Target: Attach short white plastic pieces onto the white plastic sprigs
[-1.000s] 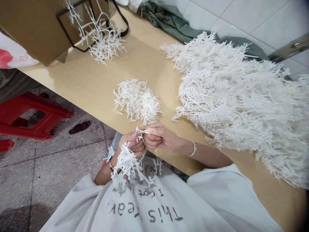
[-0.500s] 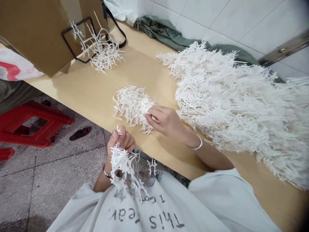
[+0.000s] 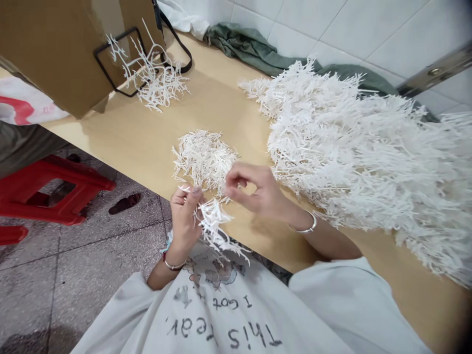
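Observation:
My left hand [image 3: 184, 214] is closed on a branched white plastic frame [image 3: 216, 228] that hangs down toward my lap, just off the table's near edge. My right hand [image 3: 254, 189] hovers beside it over the table edge, with fingers curled in a loose pinch; whether anything is between them is unclear. Right behind both hands lies a small heap of short white plastic sticks [image 3: 204, 157] on the wooden table [image 3: 140, 137]. A very large pile of white branched frames [image 3: 361, 147] fills the table to the right of my right arm.
A brown cardboard box [image 3: 55, 49] stands at the table's far left with a black wire frame [image 3: 118, 59] and a few bare white frames [image 3: 155, 83] beside it. Green cloth [image 3: 254, 46] lies against the tiled wall. A red stool [image 3: 47, 189] stands on the floor.
My right hand has drawn back from the small heap of sticks toward my left hand. My left hand has turned and lifted the plastic frame closer to the table edge.

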